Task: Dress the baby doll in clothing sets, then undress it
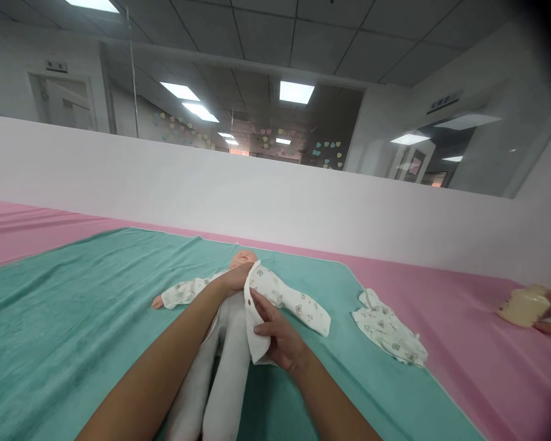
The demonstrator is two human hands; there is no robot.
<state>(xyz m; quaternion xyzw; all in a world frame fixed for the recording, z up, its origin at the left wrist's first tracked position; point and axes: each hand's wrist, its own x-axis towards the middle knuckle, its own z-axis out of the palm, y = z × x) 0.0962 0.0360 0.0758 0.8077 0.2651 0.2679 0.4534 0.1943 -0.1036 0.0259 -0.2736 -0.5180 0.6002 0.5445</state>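
A baby doll [244, 258] lies on its back on a teal blanket [96, 306], its head away from me and its white legs [229, 380] toward me. It wears a white baby shirt [298, 303] with a small print, and the front hangs open. The shirt's right-hand sleeve lies spread out with no doll hand showing at its cuff. My left hand [236, 280] rests at the doll's upper chest, its fingers hidden behind the shirt's front edge. Lower down, my right hand [280, 337] has its thumb and fingers closed on the loose front panel.
A folded printed baby garment [388, 327] lies to the right, at the blanket's edge. Pink sheeting [459, 343] surrounds the blanket. At the far right is part of another doll [526, 306] in something pale yellow. A low white wall [257, 196] with glass above stands behind.
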